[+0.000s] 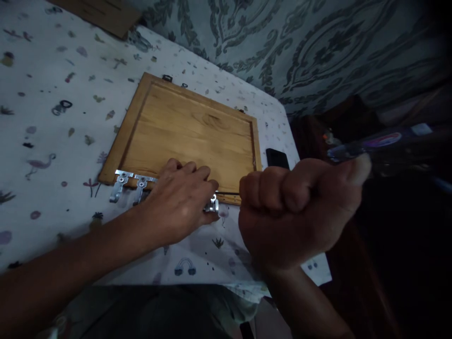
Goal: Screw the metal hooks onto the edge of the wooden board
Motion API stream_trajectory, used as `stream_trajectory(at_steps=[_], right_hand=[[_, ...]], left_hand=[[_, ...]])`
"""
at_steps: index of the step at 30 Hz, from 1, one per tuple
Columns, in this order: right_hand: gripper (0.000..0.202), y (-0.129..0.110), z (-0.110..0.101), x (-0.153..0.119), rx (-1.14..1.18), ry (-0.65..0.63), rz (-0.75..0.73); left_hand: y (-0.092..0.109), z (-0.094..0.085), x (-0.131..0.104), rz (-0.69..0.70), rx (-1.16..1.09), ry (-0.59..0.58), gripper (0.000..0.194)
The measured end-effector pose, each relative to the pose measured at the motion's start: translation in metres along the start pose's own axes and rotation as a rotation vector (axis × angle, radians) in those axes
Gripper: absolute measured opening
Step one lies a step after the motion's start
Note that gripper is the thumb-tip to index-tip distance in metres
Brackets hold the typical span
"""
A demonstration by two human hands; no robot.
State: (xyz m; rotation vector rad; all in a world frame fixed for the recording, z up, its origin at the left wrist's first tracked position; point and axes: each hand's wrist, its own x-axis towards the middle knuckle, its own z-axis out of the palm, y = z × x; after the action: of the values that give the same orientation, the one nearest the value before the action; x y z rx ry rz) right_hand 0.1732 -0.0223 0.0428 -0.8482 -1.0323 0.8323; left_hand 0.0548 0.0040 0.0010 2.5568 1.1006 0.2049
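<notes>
A framed wooden panel [197, 127] lies flat, with small metal brackets along its near edge. Two of them, one bracket [122, 181] and a second bracket [141, 183], show screws at the left end. My left hand [180, 195] rests over that edge, fingers on the wood and thumb underneath, pinching another metal bracket [213, 203]. My right hand [296, 207] is a tight fist around a screwdriver, whose thin dark shaft [229, 193] points left at this bracket's screw. The fist hides the screwdriver's handle, and my left fingers partly cover the bracket.
A white patterned tablecloth [63, 136] covers the table. A dark phone-like object [277, 158] lies right of the panel. A piece of cardboard [102, 14] sits at the back left, before a patterned wall [247, 42]. A blurred purple translucent object [381, 140] appears past my right thumb.
</notes>
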Motion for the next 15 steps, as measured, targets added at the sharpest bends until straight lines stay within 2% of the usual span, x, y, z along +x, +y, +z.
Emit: stream_trajectory(at_steps=[3,7,9,13,15], right_hand=[[0.054,0.003,0.002,-0.001,-0.015,0.061,-0.034],[0.056,0.001,0.0,0.003,-0.014,-0.012,0.017],[0.054,-0.001,-0.005,0.006,-0.009,-0.119,0.069],[0.041,-0.004,-0.021,0.014,-0.067,-0.455,0.196],[0.032,-0.005,-0.027,0.019,-0.124,-0.509,0.174]], left_hand=[[0.001,-0.001,0.001,-0.007,-0.004,-0.038,0.034],[0.002,-0.003,0.002,-0.021,0.002,-0.055,0.034],[0.002,-0.004,0.003,-0.024,0.002,-0.064,0.034],[0.003,-0.005,0.003,-0.035,-0.015,-0.116,0.035],[0.002,-0.004,0.002,-0.03,-0.015,-0.096,0.035]])
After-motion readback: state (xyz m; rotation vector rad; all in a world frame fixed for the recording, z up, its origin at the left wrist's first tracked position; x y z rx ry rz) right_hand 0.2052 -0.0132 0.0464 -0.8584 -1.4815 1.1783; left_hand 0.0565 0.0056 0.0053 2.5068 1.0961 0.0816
